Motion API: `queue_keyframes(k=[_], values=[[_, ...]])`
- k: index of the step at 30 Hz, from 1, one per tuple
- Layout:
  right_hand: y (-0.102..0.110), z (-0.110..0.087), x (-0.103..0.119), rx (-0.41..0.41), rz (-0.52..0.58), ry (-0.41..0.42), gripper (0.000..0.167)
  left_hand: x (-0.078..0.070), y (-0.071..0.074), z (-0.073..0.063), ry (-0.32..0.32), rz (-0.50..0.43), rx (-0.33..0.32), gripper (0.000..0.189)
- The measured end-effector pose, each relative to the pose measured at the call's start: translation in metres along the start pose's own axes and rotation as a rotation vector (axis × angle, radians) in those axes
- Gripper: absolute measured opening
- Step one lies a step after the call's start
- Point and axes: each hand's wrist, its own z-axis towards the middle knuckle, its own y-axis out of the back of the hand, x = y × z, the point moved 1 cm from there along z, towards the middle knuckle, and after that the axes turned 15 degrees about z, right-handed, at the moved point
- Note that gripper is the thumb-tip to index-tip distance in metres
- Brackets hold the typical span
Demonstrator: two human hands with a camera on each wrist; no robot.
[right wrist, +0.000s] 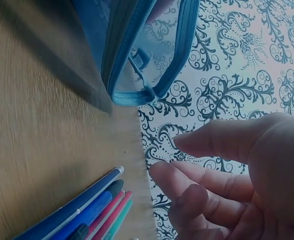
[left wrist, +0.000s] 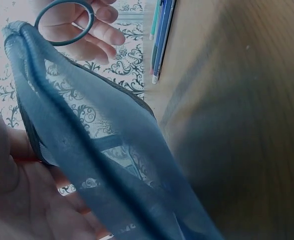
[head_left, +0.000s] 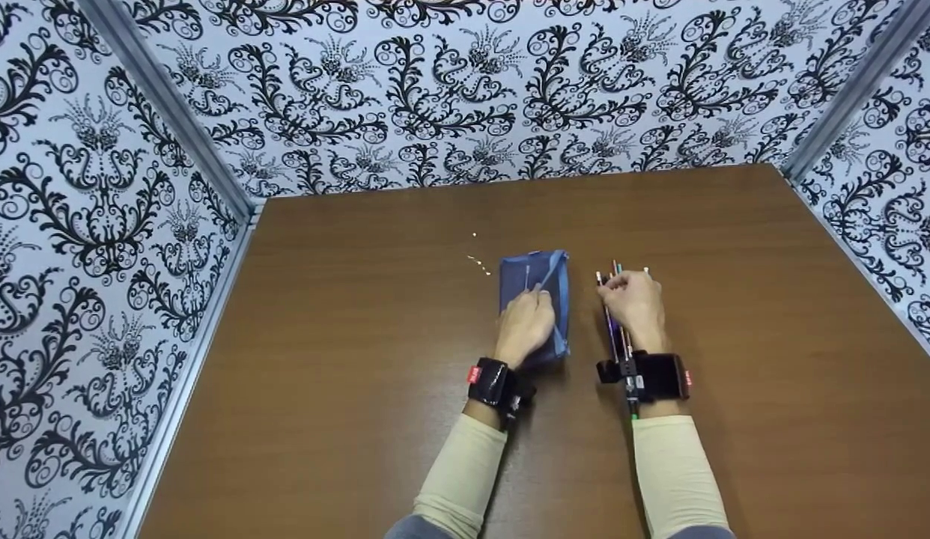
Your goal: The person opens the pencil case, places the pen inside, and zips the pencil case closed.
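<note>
A blue mesh pencil case [head_left: 514, 275] with a zipper stands near the table's middle, its mouth gaping in the right wrist view. My left hand [head_left: 526, 322] grips its side, with the thumb and fingers on either side of the mesh in the left wrist view. To the right, my right hand [head_left: 636, 303] hovers over a bunch of pens and pencils [right wrist: 87, 210] lying side by side on the table. Its fingers are loosely bent, and nothing shows between thumb and fingertips. My right hand and wrist partly cover the pens in the head view.
A brown wooden table [head_left: 345, 359] carries all of this. Small white specks [head_left: 478, 263] lie left of the pencil case. Patterned panels [head_left: 465, 90] rise along the back and both sides, with grey metal posts [head_left: 173, 97] at the corners.
</note>
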Motion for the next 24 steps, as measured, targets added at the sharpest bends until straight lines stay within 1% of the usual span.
queue_keyframes(k=[9, 16, 20, 24], values=[[0.0028, -0.0008, -0.0018, 0.017, 0.010, -0.032, 0.020, -0.0008, 0.0005, -0.0002, 0.001, 0.024, -0.018, 0.046], [0.0046, -0.0009, -0.0042, 0.031, 0.003, -0.051, 0.020, -0.0012, 0.0014, 0.0002, 0.002, 0.013, 0.010, 0.048], [0.0053, -0.0014, -0.0061, 0.038, -0.011, -0.052, 0.019, -0.0015, 0.0010, 0.0000, 0.003, 0.014, 0.016, 0.048], [0.0062, -0.0017, -0.0083, 0.062, -0.025, -0.053, 0.020, -0.0014, 0.0009, -0.0006, 0.004, 0.009, 0.021, 0.049]])
